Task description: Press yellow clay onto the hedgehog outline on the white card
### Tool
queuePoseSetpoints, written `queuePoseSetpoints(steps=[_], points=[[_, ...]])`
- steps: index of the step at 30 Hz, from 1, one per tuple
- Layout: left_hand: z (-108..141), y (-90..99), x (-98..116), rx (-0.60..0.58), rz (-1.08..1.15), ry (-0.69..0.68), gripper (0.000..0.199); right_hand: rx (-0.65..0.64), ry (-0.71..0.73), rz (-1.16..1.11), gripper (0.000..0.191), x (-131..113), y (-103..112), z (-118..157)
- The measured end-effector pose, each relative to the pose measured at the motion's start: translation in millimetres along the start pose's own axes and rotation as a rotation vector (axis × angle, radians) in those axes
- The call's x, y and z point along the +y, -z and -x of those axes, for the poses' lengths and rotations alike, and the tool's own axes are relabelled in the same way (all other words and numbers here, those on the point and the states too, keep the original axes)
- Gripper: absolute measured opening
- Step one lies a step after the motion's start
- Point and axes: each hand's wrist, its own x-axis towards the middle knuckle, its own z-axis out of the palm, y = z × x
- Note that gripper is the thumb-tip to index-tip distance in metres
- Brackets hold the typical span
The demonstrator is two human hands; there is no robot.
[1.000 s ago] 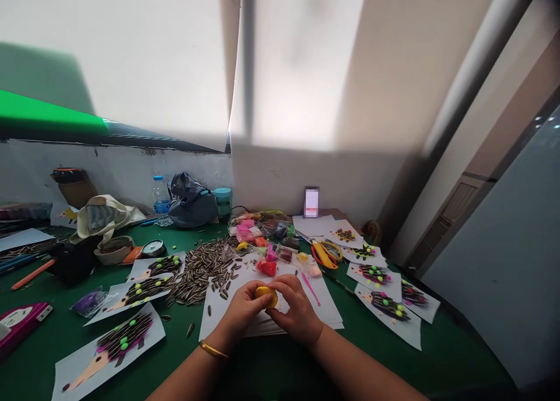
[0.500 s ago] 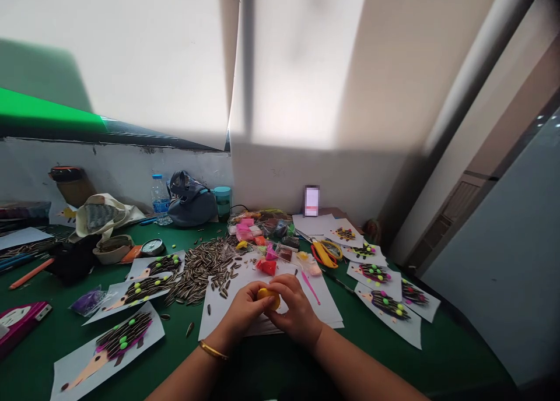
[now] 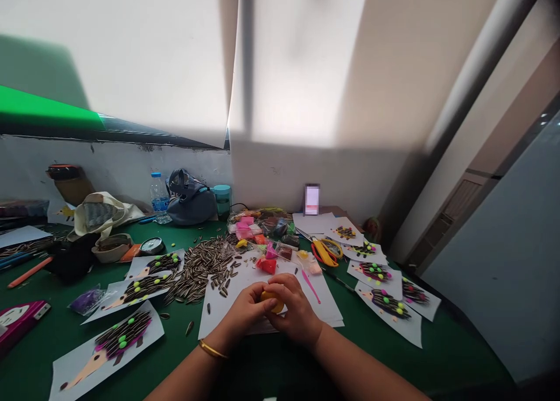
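Both hands meet over a stack of white paper point(image 3: 306, 316), with a lump of yellow modelling clay point(image 3: 275, 303) pinched between them. My left hand point(image 3: 245, 308) is closed on the clay from the left, its thumb across the front. From the right, my right hand point(image 3: 298, 313) curls its fingers over the same lump and covers part of it. Just beyond the fingers lies a red piece of clay point(image 3: 266, 265) in wrapping. A pink modelling tool point(image 3: 311, 287) rests on the paper, right of my right hand. Striped sunflower seeds point(image 3: 203, 267) are heaped left of the paper's upper part.
Hedgehog pictures made with seeds and clay lie at the left point(image 3: 107, 348) and right point(image 3: 389, 305). Yellow-handled scissors point(image 3: 326, 252) and bagged clay point(image 3: 249, 229) are behind the paper. A phone point(image 3: 312, 200) stands against the wall, and a water bottle point(image 3: 159, 200) stands at back left.
The fingers have shifted around the yellow clay; my right fingers now cover more of it. Everything on the table stays in place.
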Motion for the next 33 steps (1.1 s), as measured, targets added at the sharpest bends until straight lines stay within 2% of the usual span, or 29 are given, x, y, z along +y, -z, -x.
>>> queuePoseSetpoints(steps=[6, 10, 16, 22, 26, 30, 33], points=[[0.1, 0.3, 3.1, 0.026, 0.019, 0.000, 0.041, 0.051, -0.024, 0.010, 0.043, 0.6, 1.1, -1.9], [-1.2, 1.7, 1.6, 0.043, 0.007, 0.006, 0.037, 0.025, -0.037, 0.028, 0.044, 0.3, 1.8, -2.8], [-0.7, 0.6, 1.5, 0.052, 0.002, 0.024, 0.040, 0.003, -0.028, 0.030, 0.063, 1.8, 1.3, -1.3], [-1.0, 1.1, -5.2, 0.013, 0.003, -0.008, 0.041, -0.005, -0.047, 0.056, 0.046, 0.4, 2.8, -1.8], [-1.5, 1.3, -5.3, 0.019, 0.016, -0.002, 0.041, 0.007, -0.032, 0.070, 0.049, -0.3, 2.8, -1.4], [-0.9, 0.8, -1.8, 0.061, 0.020, 0.013, 0.038, 0.039, -0.016, 0.094, 0.059, 0.9, 1.1, -0.1], [-0.2, -0.3, 0.9, 0.073, 0.031, 0.006, 0.037, 0.056, -0.026, 0.120, 0.058, 3.1, -0.7, 1.1]])
